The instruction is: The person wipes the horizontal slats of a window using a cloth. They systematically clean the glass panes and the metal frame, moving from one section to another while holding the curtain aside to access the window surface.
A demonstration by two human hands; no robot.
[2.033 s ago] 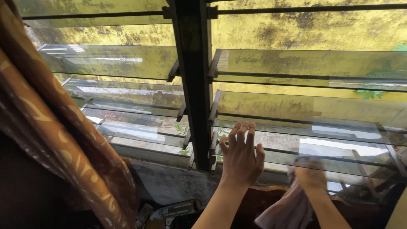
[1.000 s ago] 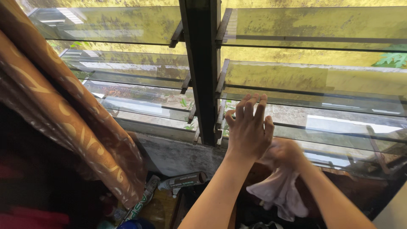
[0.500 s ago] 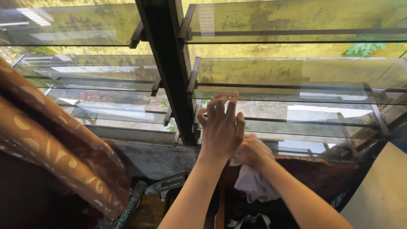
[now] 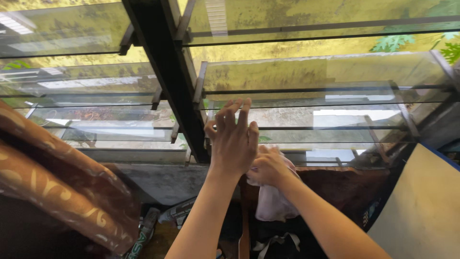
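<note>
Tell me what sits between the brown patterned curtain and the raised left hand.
In the head view, the dark vertical window post stands between the curtain and the left hand, with the left-side glass louvre slats beside it.

Two bare forearms enter from 6 o'clock, no sleeves, watch or rings visible; left hand [image 4: 233, 139] and right hand [image 4: 266, 168] ungloved, nails short.

A lived-in room of a home. Glass louvre slats [image 4: 306, 72] in a dark window frame [image 4: 165, 72] rise just above the hands, and a brown patterned curtain [image 4: 57, 187] hangs to their left. A mossy yellow wall [image 4: 287, 50] stands outside.
</note>
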